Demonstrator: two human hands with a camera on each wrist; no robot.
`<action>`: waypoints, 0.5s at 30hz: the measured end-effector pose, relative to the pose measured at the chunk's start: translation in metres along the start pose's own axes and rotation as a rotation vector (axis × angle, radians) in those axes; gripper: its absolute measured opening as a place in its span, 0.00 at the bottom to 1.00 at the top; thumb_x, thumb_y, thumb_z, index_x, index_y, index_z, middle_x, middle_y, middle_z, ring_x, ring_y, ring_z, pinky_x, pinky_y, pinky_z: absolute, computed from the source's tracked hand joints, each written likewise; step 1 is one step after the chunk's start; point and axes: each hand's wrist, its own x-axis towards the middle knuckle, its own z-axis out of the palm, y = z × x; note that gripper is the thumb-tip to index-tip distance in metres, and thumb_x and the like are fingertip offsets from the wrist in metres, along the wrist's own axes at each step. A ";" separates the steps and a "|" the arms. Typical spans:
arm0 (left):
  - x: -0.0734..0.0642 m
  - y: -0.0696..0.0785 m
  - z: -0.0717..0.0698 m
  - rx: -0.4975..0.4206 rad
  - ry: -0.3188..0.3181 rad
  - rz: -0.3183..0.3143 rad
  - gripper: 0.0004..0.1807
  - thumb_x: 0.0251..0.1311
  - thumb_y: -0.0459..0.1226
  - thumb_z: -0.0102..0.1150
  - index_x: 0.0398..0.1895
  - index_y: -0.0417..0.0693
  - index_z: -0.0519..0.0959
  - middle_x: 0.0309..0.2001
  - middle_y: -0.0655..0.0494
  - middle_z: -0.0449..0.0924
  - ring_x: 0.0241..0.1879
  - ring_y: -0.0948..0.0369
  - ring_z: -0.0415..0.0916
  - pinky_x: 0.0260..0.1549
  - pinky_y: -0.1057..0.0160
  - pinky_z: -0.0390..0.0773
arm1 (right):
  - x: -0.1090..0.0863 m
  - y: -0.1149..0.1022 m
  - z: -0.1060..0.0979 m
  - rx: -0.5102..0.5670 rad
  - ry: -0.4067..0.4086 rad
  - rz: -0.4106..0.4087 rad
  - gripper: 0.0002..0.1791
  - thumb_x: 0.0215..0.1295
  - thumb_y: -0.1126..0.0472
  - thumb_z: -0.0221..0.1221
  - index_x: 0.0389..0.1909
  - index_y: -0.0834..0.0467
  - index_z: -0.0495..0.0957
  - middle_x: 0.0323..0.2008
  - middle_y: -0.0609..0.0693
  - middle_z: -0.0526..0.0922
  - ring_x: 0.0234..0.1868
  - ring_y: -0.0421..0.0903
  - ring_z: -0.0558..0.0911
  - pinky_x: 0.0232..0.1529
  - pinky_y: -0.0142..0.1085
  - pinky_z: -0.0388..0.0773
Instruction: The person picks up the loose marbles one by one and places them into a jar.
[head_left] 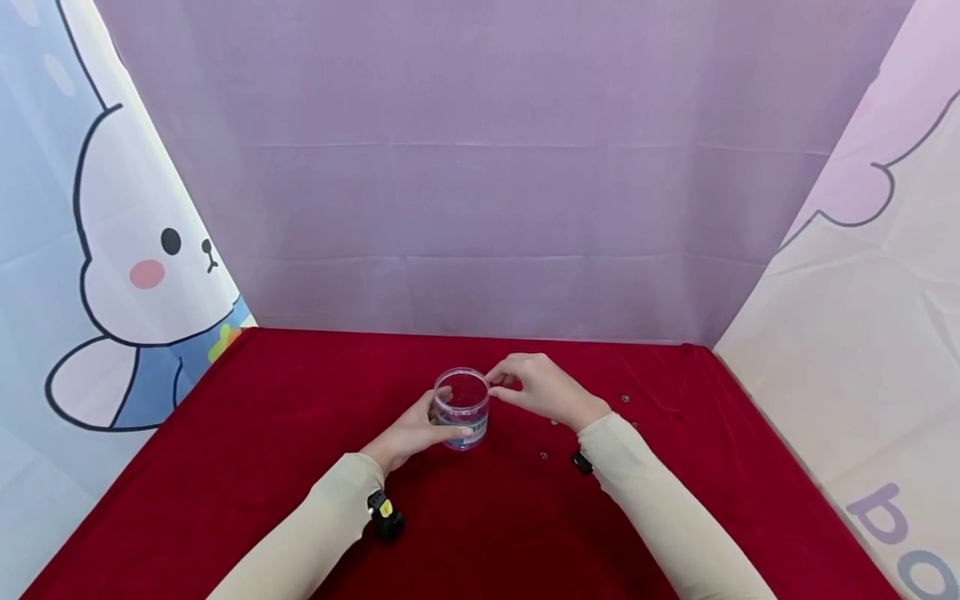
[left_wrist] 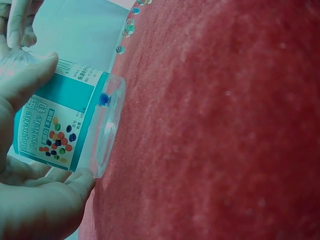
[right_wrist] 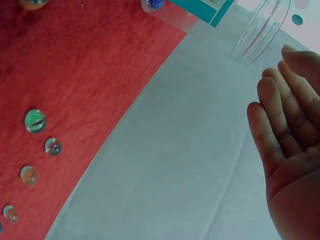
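A clear plastic jar with a teal and white label stands uncapped over the red cloth, its mouth upward. My left hand grips it from the left, with the thumb across the near side. Inside, close to the bottom, is a blue marble. At the right side of the jar's rim is my right hand, its thumb and index fingertips close together. In the right wrist view the fingers of this hand are extended beside the jar mouth, and nothing shows between them.
Several glass marbles lie on the red cloth to the right, among them a green one and an orange one. A pale purple curtain closes off the back, with printed cloths at the sides.
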 end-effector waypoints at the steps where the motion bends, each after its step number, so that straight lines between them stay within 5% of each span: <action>1: 0.000 0.000 0.000 0.001 -0.001 0.002 0.53 0.52 0.45 0.77 0.77 0.47 0.55 0.73 0.47 0.61 0.68 0.44 0.60 0.62 0.38 0.66 | -0.001 0.000 0.000 0.004 0.000 0.003 0.15 0.62 0.58 0.71 0.49 0.54 0.86 0.42 0.45 0.85 0.40 0.38 0.82 0.44 0.32 0.82; 15: 0.003 -0.004 -0.001 0.014 -0.009 -0.007 0.57 0.48 0.49 0.79 0.78 0.53 0.54 0.74 0.50 0.59 0.69 0.45 0.57 0.63 0.39 0.67 | -0.019 0.009 -0.001 -0.033 -0.020 0.007 0.13 0.64 0.57 0.69 0.48 0.54 0.85 0.42 0.47 0.86 0.40 0.39 0.82 0.42 0.31 0.81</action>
